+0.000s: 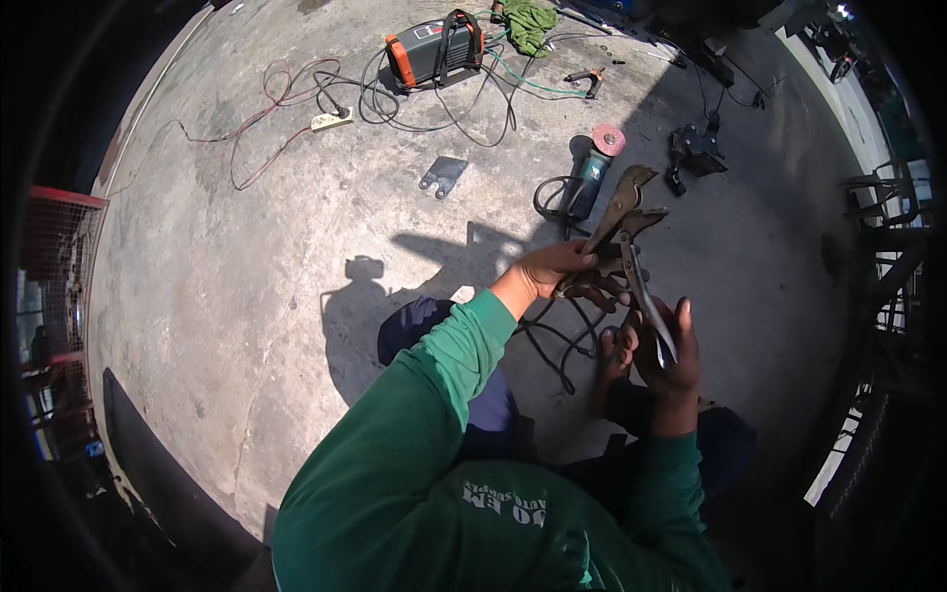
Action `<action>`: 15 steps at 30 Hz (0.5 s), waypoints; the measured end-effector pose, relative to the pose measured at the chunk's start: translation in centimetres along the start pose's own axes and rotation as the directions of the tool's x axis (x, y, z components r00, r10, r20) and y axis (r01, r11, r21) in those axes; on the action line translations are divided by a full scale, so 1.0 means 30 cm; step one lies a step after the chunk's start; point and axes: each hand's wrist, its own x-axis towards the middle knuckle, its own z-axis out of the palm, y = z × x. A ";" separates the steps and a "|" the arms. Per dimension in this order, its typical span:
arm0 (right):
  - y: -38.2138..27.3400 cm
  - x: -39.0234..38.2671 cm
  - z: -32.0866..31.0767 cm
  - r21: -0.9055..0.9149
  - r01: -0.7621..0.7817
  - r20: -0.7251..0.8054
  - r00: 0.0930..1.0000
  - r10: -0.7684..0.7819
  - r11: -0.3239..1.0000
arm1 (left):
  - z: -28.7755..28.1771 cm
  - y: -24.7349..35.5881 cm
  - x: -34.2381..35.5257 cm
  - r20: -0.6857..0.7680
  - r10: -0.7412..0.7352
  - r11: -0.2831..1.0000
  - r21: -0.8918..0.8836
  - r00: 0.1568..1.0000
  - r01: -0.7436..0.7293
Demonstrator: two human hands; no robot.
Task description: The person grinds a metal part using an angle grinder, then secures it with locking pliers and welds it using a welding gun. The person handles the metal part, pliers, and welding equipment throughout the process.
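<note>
Locking pliers [634, 268] held above concrete floor [286, 197], nearer than the grinder [592, 184]. Left hand [562, 266]: fingers closed on upper arm. Right hand [676, 370]: fingers curled about lower handle, firmness unclear. Step, judged: adjusting pliers; next move calls for steady left support. No containers identifiable.

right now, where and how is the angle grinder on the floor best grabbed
Probably around the dark rear part of its body, coming from the person's near side. The angle grinder lies with its pinkish disc at the far end, so a grip on the narrow rear body should stay clear of the disc.
</note>
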 end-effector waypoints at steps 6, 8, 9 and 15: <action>0.240 -0.030 0.076 -0.428 -0.104 -0.390 0.918 -0.080 0.898 | 0.171 -0.105 0.030 -0.237 0.188 0.975 0.161 0.953 -0.153; 0.264 -0.034 0.022 -0.443 -0.107 -0.417 0.903 -0.099 0.890 | 0.204 -0.132 -0.001 -0.259 0.191 0.978 0.134 0.947 -0.161; 0.278 -0.036 0.020 -0.443 -0.107 -0.432 0.896 -0.107 0.890 | 0.194 -0.127 -0.015 -0.191 0.170 0.977 0.158 0.967 -0.141; 0.288 -0.022 0.112 -0.171 -0.097 -0.110 0.991 0.079 0.981 | 0.217 -0.020 -0.041 -0.068 0.333 0.914 -0.224 0.941 -0.339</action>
